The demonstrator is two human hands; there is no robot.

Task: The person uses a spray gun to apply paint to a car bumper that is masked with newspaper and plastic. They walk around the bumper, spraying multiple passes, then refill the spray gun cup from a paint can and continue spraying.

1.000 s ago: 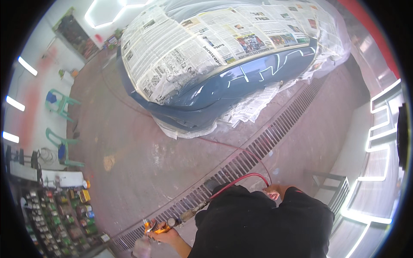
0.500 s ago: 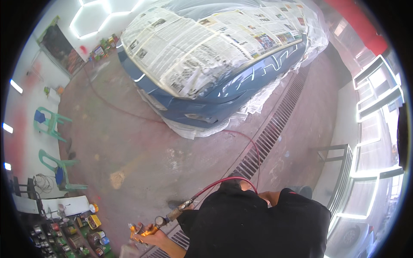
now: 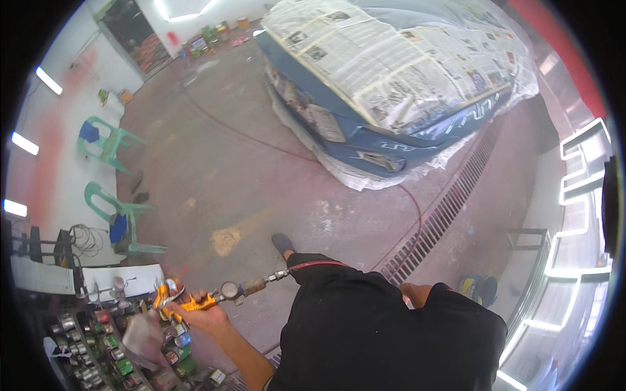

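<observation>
As I look down past my black shirt (image 3: 391,332), my left hand (image 3: 203,318) is wrapped around the grip of an orange spray gun (image 3: 195,302), out to my left side. Just below the gun's head sits a pale cup (image 3: 143,339), badly blurred. Behind the grip comes a round pressure gauge (image 3: 229,290), then a worn metal fitting (image 3: 253,285), and from its end a red hose (image 3: 319,263) runs across to my black clothing and out of sight behind it. My right hand (image 3: 413,292) peeks out beyond my front, mostly hidden; whether it is holding anything, I can't tell.

Down to the left, beneath the gun, there's a crowded rack of paint cans (image 3: 98,348), with a white board (image 3: 124,281) just beyond. One dark shoe (image 3: 282,244) shows on the stained floor (image 3: 261,189), and over to the right a dark bucket (image 3: 479,290) stands near the wall. A slotted drain grate (image 3: 450,199) slants away up the right. Two green chairs (image 3: 107,199) line the left wall, blue things on both. Farther on, here's the blue car (image 3: 378,151), its top papered in newspaper (image 3: 385,62) under clear plastic. Way back, small containers (image 3: 212,39) huddle beside a dark doorway (image 3: 137,32).
</observation>
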